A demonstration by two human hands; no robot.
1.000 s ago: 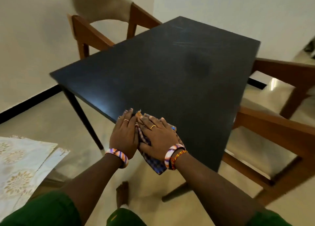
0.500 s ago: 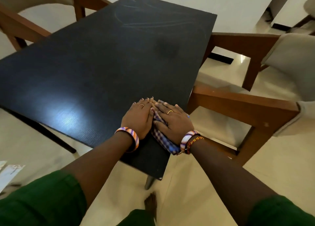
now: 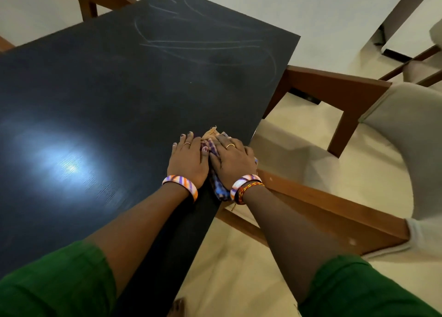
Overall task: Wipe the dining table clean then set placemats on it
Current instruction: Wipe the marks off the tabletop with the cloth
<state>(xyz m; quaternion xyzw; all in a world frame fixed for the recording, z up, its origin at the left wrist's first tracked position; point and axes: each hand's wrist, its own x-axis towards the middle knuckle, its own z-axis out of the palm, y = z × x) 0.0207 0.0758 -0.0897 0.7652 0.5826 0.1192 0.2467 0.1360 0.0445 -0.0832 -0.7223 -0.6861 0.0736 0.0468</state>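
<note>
Head view, compared with half a second back: the checked cloth (image 3: pixel 218 188) had been slid a bit further toward the right-hand edge of the black table (image 3: pixel 100 96), and more of the tabletop's far end was brought into view. Both hands were kept on it side by side, same as before. The left hand (image 3: pixel 188 160) was laid flat with fingers together, only its thumb edge on the cloth (most of the palm was on bare table). The right hand (image 3: pixel 233 160) was pressed flat over the cloth, fingers spread slightly, nothing gripped. The cloth's near corner was left hanging over the table edge.

Pale curved streaks (image 3: pixel 205 44) could be seen across the far end of the dark surface, and a bright light glare (image 3: pixel 64 166) was reflected on the left part. Wooden chairs with beige cushions (image 3: pixel 339 130) were tucked at the right side, on a cream tiled floor (image 3: pixel 234 269) by white walls. No placemats were seen, and no readable writing or brand marks.
</note>
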